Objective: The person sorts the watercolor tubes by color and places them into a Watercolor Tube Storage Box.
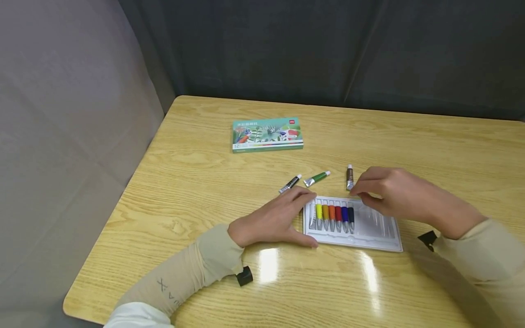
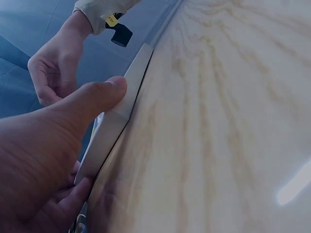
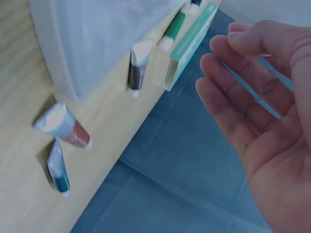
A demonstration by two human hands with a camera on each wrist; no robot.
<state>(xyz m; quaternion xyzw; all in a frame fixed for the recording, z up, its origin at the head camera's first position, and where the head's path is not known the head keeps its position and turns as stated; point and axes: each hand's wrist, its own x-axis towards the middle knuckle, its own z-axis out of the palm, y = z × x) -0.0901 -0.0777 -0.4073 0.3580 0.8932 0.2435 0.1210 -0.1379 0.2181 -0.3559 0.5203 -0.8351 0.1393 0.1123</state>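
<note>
A white plastic tray (image 1: 348,240) lies on the table, with several paint tubes (image 1: 332,216) in slots on its left side, yellow through orange and red to dark blue. My left hand (image 1: 279,218) grips the tray's left end, thumb at the near edge and fingers at the far edge; the left wrist view shows the thumb against the tray's side wall (image 2: 109,133). Over the tray's right part hovers my right hand (image 1: 398,196), fingers loosely bent. Nothing shows between its fingers (image 3: 228,107) in the right wrist view. A brown tube (image 1: 350,176) lies just beyond its fingertips.
Beyond the tray lie a black tube (image 1: 290,183) and a green tube (image 1: 317,178). The right wrist view also shows a reddish-brown tube (image 3: 75,131) and a teal tube (image 3: 58,167). A green paint box (image 1: 268,135) lies farther back. Dark curtain (image 1: 266,50) borders the table's far side.
</note>
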